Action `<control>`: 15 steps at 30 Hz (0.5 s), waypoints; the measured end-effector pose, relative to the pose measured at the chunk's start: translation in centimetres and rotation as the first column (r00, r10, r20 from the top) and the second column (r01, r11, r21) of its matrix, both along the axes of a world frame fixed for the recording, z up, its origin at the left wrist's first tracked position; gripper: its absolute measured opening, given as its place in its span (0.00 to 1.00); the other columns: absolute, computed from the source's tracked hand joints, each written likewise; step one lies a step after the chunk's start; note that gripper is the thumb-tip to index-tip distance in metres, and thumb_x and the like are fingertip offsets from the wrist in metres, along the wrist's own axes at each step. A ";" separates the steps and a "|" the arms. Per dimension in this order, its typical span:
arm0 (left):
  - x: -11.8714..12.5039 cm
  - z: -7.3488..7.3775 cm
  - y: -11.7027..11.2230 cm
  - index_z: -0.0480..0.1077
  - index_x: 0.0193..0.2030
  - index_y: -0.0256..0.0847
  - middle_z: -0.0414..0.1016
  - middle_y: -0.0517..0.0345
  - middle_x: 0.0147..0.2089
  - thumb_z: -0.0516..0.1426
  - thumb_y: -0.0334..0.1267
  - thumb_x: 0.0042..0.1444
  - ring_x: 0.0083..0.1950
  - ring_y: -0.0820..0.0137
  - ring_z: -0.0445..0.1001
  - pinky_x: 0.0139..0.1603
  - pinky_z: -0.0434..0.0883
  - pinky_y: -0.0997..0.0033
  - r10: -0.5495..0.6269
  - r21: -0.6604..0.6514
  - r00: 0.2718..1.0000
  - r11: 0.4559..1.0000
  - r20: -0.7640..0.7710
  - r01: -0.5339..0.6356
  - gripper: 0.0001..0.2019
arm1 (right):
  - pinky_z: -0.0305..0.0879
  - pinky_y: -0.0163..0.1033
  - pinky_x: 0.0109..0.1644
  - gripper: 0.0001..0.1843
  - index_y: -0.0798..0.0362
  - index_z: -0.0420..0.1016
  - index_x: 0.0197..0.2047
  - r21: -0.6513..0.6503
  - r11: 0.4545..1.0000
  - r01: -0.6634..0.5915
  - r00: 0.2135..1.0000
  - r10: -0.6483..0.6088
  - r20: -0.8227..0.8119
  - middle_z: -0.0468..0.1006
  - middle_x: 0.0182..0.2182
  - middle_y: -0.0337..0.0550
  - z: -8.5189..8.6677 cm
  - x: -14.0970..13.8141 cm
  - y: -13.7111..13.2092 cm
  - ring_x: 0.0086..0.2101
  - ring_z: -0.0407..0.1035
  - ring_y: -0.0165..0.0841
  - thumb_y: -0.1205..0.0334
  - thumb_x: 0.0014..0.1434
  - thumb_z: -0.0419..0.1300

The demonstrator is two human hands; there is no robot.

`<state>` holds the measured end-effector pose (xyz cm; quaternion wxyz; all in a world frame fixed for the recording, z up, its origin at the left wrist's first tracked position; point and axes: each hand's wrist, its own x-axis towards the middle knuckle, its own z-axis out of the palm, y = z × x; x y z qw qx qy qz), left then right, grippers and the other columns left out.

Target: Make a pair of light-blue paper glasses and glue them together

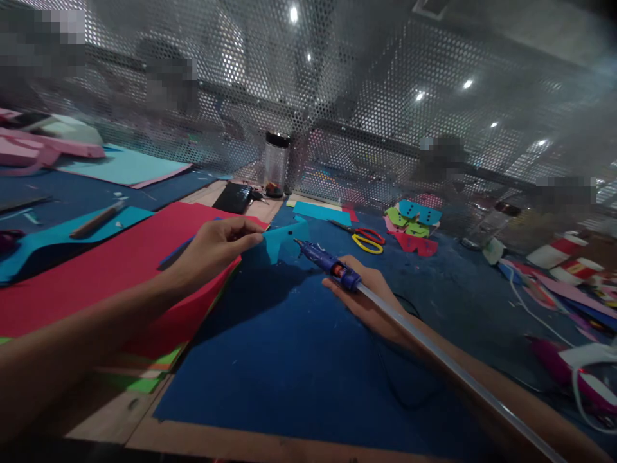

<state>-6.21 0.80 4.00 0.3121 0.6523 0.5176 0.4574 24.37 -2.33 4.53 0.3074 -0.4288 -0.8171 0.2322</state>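
Head view: left grip (224, 238) pinches the blue paper cutout (274, 242); right grip (369, 292) holds the glue gun (324, 258), nozzle (297, 242) ahead, near the cutout. Keeping both steady seems wise.

Glue gun (322, 257) – dark blue; cutout (276, 238) – turquoise

A craft workshop is showing: a hot-glue gun (330, 262) and scissors (358, 230) are appearing near twelve o'clock, red sheets (110, 283) are lying on the desk (116, 415) toward ten.
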 end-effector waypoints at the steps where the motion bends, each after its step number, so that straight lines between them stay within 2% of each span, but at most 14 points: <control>1: 0.0 0.0 0.0 0.80 0.40 0.42 0.82 0.57 0.36 0.64 0.55 0.58 0.36 0.65 0.78 0.37 0.73 0.70 0.000 -0.005 1.000 1.000 0.001 0.000 0.17 | 0.57 0.33 0.29 0.13 0.50 0.70 0.45 0.020 1.000 -0.001 1.000 0.000 0.013 0.72 0.27 0.34 0.0 0.0 0.1 0.24 0.64 0.29 0.50 0.66 0.62; 9: -0.1 -0.1 0.1 0.80 0.40 0.43 0.82 0.57 0.36 0.63 0.56 0.58 0.37 0.64 0.78 0.37 0.73 0.70 0.004 0.009 0.999 1.000 -0.034 -0.004 0.17 | 0.59 0.33 0.32 0.12 0.49 0.73 0.50 0.117 0.993 0.031 0.992 -0.046 0.121 0.77 0.29 0.36 -1.3 0.5 0.9 0.26 0.69 0.32 0.58 0.64 0.62; 15: -0.1 0.0 0.1 0.80 0.40 0.44 0.83 0.56 0.37 0.64 0.55 0.58 0.38 0.64 0.79 0.38 0.73 0.69 -0.004 0.009 0.999 1.000 -0.037 0.004 0.17 | 0.60 0.33 0.33 0.15 0.46 0.73 0.53 0.093 0.996 0.008 0.990 -0.021 0.143 0.80 0.32 0.36 -1.9 1.0 1.2 0.28 0.72 0.33 0.60 0.63 0.63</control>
